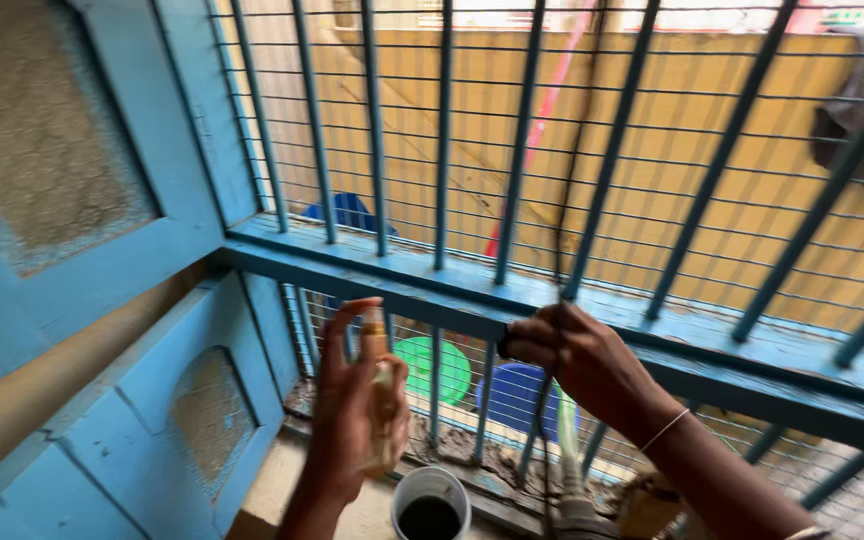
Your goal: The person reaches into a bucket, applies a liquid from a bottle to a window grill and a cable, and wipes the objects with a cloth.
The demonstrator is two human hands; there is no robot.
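Small amber spray bottle [377, 385]: upright, long axis vertical, enclosed in the left hand [347, 420] grip, index finger on its cap. Thin dark cord [562, 230]: hangs vertically along the blue window bars [512, 150], pinched closed by the right hand [572, 355], just right of the bottle, level with its nozzle.

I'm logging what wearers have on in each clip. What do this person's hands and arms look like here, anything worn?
Both forearms are bare, with no sleeves or gloves in view. The right hand has a thin, light-coloured bangle at the wrist, and a second pale band shows further up that arm at the frame's lower edge. The left hand shows no ring, band or watch that I can make out.
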